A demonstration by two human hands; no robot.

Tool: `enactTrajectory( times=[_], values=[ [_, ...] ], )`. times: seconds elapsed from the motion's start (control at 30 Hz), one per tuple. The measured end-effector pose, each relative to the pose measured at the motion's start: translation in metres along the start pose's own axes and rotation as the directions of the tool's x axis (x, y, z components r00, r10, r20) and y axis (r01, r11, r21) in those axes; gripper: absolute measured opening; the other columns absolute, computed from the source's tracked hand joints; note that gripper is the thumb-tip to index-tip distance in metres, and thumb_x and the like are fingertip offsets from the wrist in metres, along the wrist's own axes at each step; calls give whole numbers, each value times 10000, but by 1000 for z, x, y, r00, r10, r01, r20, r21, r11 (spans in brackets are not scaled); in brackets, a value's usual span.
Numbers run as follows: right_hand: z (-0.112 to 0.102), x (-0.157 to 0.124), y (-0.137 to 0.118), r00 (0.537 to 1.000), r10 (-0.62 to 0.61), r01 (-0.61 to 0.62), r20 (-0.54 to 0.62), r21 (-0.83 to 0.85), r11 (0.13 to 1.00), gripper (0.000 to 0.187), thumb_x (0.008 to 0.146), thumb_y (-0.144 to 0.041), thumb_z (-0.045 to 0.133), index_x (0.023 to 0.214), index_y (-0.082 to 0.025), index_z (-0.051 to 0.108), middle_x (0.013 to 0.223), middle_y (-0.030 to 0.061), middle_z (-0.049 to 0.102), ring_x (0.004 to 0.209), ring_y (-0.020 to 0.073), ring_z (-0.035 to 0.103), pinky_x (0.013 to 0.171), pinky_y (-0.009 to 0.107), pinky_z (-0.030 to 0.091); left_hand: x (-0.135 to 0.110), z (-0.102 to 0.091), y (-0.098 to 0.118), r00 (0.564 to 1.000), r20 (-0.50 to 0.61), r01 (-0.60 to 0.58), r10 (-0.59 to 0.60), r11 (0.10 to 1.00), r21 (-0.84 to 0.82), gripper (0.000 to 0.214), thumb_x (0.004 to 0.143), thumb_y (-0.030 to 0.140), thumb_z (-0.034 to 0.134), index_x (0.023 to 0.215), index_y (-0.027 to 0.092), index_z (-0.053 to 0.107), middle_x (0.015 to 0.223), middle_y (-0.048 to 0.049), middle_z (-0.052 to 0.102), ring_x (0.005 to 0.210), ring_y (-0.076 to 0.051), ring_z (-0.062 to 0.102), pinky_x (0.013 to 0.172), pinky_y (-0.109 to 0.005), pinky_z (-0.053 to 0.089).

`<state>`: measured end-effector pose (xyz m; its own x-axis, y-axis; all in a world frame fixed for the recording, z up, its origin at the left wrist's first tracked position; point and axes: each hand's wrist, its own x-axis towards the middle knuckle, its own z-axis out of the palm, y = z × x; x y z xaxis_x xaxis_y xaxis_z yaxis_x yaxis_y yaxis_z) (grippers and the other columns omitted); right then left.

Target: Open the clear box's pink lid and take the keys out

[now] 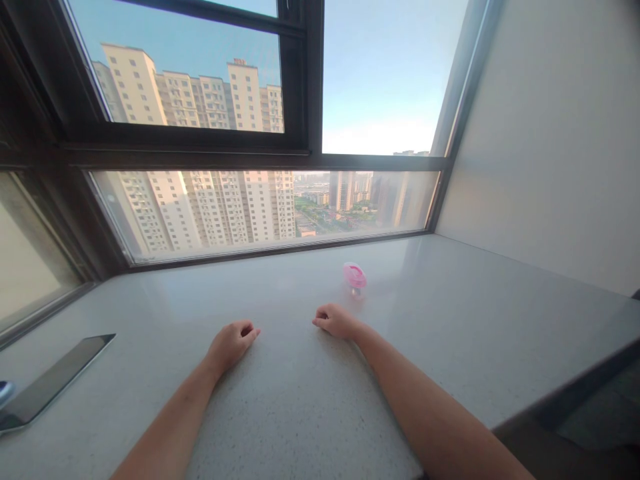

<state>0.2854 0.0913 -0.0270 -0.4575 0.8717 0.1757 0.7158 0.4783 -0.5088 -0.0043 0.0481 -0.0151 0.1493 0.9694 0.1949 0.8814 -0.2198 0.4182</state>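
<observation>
My left hand (233, 343) rests on the pale speckled sill (295, 407), its fingers curled in and the thumb close to them. A small dark gap shows inside the curl, and I see nothing held there. To its right, my right hand (335, 320) also lies on the sill with fingers bent into a loose fist, and no object shows in it. Just beyond the right hand stands a small pink object (355, 275) with a rounded, tilted top and a clear or silvery lower part; its kind is unclear. Neither hand touches it.
A flat dark tablet-like slab (60, 380) lies at the left, with a bluish round thing (5, 392) beside it, cut off by the frame. Dark window frames (200, 160) edge the sill's far side. A white wall (555, 147) rises on the right.
</observation>
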Motion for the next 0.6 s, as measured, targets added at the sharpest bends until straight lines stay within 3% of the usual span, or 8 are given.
enactTrajectory(
  times=[0.6],
  values=[
    [-1, -1, 0, 1000, -4, 4, -4, 26, 1000, 229, 763, -320, 533, 698, -123, 631, 604, 1, 565, 549, 91, 444, 504, 206, 268, -2, -2, 1, 1000, -8, -23, 23, 1000, -15, 265, 774, 373, 432, 620, 173, 513, 559, 22, 508, 541, -116, 459, 520, -210, 265]
  ],
)
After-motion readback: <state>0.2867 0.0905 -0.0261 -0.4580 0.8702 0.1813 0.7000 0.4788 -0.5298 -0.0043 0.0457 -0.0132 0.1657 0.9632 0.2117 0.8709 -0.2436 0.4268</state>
